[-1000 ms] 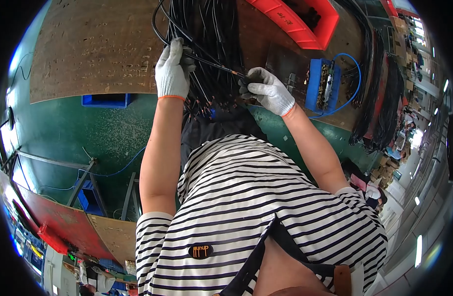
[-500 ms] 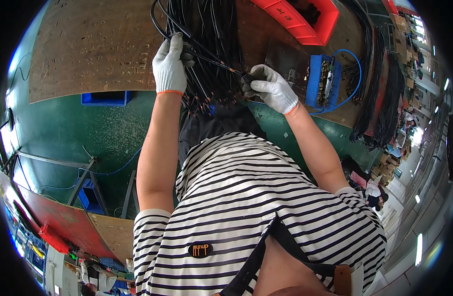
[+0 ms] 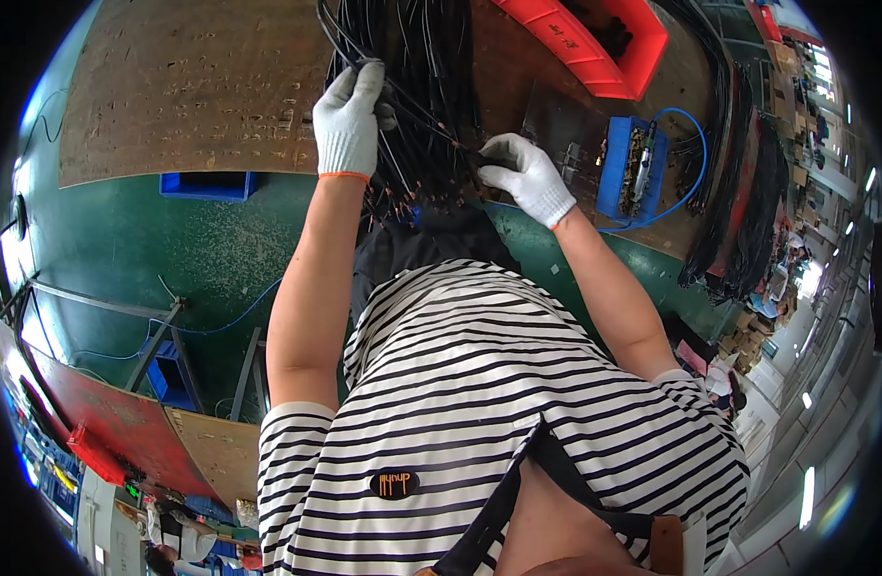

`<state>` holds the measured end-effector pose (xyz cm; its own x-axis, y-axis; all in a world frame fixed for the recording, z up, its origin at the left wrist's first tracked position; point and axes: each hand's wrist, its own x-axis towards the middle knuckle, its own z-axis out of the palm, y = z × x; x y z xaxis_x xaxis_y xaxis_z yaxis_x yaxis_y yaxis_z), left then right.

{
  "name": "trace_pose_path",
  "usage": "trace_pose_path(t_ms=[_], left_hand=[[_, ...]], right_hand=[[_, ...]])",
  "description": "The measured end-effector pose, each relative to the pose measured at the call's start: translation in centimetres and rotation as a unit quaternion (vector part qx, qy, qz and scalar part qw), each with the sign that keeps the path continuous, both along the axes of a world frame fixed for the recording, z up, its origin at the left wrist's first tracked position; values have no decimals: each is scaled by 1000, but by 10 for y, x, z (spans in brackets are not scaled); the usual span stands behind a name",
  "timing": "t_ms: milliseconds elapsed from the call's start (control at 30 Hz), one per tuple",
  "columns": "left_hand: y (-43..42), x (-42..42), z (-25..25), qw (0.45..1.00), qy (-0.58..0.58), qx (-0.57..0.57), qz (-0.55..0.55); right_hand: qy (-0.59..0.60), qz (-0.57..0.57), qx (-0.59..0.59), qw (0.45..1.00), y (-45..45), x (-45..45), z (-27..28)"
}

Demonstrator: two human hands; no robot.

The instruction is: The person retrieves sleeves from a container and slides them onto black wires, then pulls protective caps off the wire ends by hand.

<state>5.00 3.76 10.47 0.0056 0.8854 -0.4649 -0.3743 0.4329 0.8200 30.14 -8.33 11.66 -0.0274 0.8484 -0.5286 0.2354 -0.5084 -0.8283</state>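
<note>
We're watching the left hand (image 3: 350, 115), in its knit glove, pinched closed on a black cable (image 3: 417, 115) above the cable bundle (image 3: 441, 58) on the bench (image 3: 191, 96). Over to the right hand (image 3: 525, 178): thumb and forefinger curl beside the cable's near end, but it's dark in there, and we cannot tell whether they're clamped on anything. Here's our worry: that end looks poorly backed up, so a loose pinch could let it spring away among its neighbours. The strands lie close and crossed, so a tug from the left could snag others and drag them along. Those bare copper tips (image 3: 407, 202) could catch the glove knit, too, or bend if knocked. Farther right, the blue hose (image 3: 702, 158) loops round the blue tray (image 3: 612, 168); a wide elbow could hook it and upset the tray.
</note>
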Motion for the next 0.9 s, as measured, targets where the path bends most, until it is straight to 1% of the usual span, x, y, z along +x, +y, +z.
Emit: trace_pose_path(t_ms=[33, 133, 167, 233, 267, 367, 400, 467, 500, 533, 600, 633, 667, 700, 733, 767, 800, 867, 900], left_hand=[[0, 2, 2, 1000, -11, -6, -6], [3, 6, 0, 998, -51, -24, -8], [3, 6, -4, 998, -60, -32, -5], [5, 7, -15, 996, -76, -48, -3], [3, 8, -20, 996, -64, -57, -27], [-8, 15, -24, 990, -22, -81, -109], [-14, 19, -23, 986, -10, -104, -132], [-25, 29, -38, 979, 31, -104, -170], [-29, 32, -41, 975, 56, -99, -190], [-35, 36, -46, 979, 30, -79, -184], [-46, 37, -50, 980, 16, -85, -179], [-52, 40, -52, 986, -14, -103, -132], [-58, 35, -52, 987, -15, -97, -130], [-64, 34, -54, 990, -3, -93, -105], [-67, 33, -44, 993, 8, -89, -81], [-72, 28, -32, 990, -23, -105, -95], [-74, 27, -33, 986, -56, -134, -86], [-91, 20, -30, 980, -100, -118, -126], [-97, 13, -28, 968, -116, -145, -166]], right_hand=[[-38, 17, 23, 999, -1, 0, -7], [-48, 15, 0, 999, -2, -2, -12], [-41, 15, 9, 999, -2, -2, -13], [29, -7, -44, 999, 5, -9, 1], [64, -18, -70, 995, 9, -11, 5], [177, -47, -69, 981, 13, -19, -5], [154, -28, -61, 986, 17, -25, -6], [106, 10, -45, 993, 26, -40, -8], [71, 27, -15, 997, 28, -47, -18], [66, 13, -18, 998, 33, -51, -26], [59, -12, -27, 998, 46, -59, -39], [68, -44, -23, 996, 53, -64, -42], [64, -39, -24, 997, 58, -67, -46], [61, -34, -25, 997, 64, -70, -51], [57, -30, -26, 998, 70, -73, -56], [54, -22, -23, 998, 76, -73, -64], [56, -45, -29, 997, 83, -77, -66], [65, -29, -19, 997, 98, -80, -68], [65, -29, -20, 997, 109, -82, -72]])
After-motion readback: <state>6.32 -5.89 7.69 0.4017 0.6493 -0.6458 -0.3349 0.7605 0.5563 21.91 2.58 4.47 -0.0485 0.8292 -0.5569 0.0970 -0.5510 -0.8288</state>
